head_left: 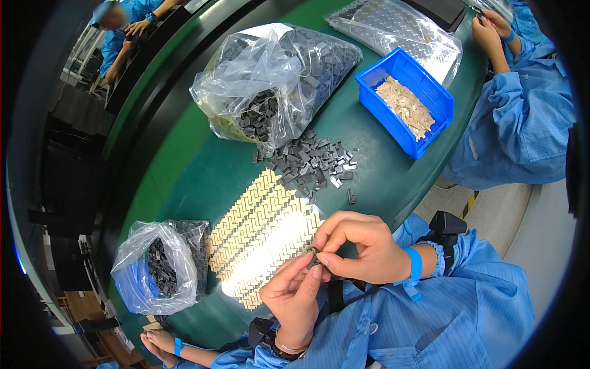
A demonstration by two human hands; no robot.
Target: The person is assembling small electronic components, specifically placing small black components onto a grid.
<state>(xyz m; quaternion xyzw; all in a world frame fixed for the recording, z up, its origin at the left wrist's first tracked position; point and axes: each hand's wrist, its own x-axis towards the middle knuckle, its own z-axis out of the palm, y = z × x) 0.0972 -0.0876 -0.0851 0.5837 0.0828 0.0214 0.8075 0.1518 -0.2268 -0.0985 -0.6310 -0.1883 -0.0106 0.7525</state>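
My left hand (294,294) and my right hand (359,246) meet above the near edge of the green table, pinching one small dark part (313,254) between their fingertips. Just left of them lies a flat tray (261,237) filled with tan pieces laid in a herringbone pattern. Beyond the tray is a loose heap of small grey parts (313,163). My right wrist wears a blue strap; both sleeves are blue.
A large clear bag of grey parts (276,80) lies behind the heap. A blue bin of tan pieces (405,101) stands right of it, a plastic-covered tray (396,31) further back. A smaller bag (157,267) sits at left. Other people in blue work around the table.
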